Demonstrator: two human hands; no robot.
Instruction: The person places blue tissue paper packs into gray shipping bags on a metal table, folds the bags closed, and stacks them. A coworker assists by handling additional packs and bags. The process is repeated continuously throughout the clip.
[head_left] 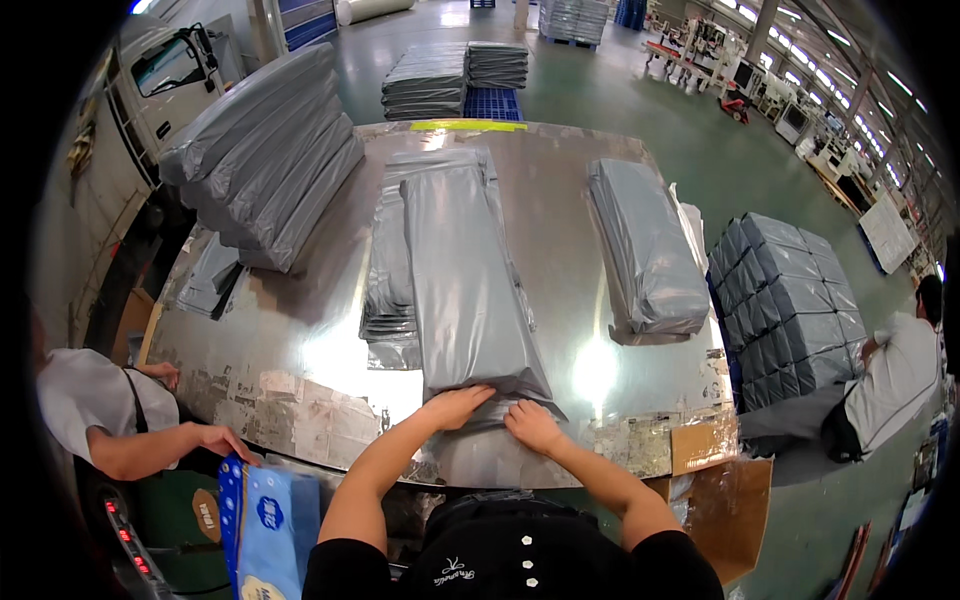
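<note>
The head view's dark rim cuts off a co-worker (pixel 85 405) at far left, whose nearer hand (pixel 225 442) is at the top of a blue package (pixel 280 520) that runs out of the lower edge. A tall, leaning stack of grey bundles (pixel 270 165) hides part of the metal surface (pixel 555 210). At the middle, one grey bagged bundle (pixel 460 270) lies over flat grey bags (pixel 388 265), covering most of them. At its near end, the left hand (pixel 458 405) has its fingers bent over the plastic, and the right hand (pixel 535 425) rests its fingers on the loose flap (pixel 492 412); whether either pinches the film I cannot tell. Rightward, another grey bundle (pixel 652 250) partly covers white material (pixel 692 220). The right forearm overlaps a cardboard box (pixel 738 515). Beyond, beside a strapped grey stack (pixel 790 300), another person (pixel 897 375) merges into the dark rim.
</note>
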